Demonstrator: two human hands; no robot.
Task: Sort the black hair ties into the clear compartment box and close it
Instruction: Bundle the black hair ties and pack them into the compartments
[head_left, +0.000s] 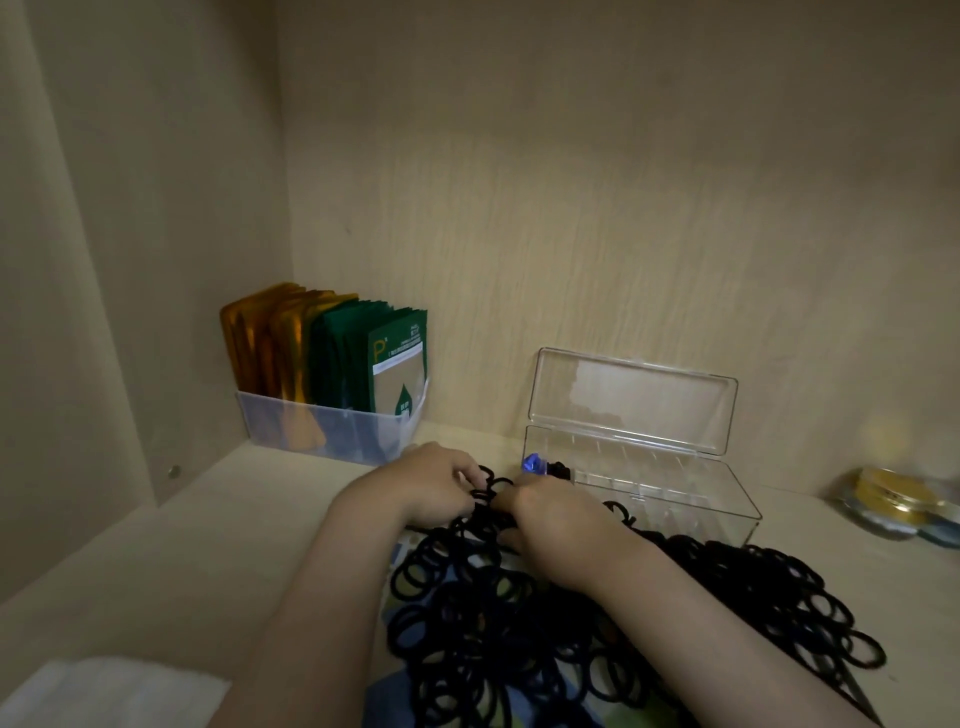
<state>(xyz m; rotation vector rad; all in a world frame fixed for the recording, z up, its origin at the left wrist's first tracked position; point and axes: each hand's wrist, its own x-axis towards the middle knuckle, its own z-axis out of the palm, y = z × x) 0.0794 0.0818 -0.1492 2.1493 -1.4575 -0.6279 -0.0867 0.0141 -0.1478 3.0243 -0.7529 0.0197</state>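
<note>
Pale wooden walls close in a shelf (156, 545), like the inside of a cupboard, and the light is dim. Two hands are in the middle. The left hand (431, 486) and the right hand (550, 514) are close together, almost touching. The fingers of both hands are curled, and they pinch some black hair ties (485, 493) between them.

A big heap of hair ties (519, 634) lies on the shelf under the arms and spreads out to the right. There are too many to count. They rest on one patterned cloth (395, 691) with blue and green in it.

One clear compartment box (675, 493) sits just behind the right hand. Its lid (631, 400) stands open and leans at the back wall. The box has many small parts inside, but they are too faint to count. A few black ties poke out at its left end, next to one small blue shiny thing (532, 462).

At the back left is one clear bin (332, 428). It holds gold packets (270, 338) and green packets (374, 353) standing up in a row. Far right are some round spools (893, 504), blurry. One white cloth (104, 691) lies at the bottom left corner.
</note>
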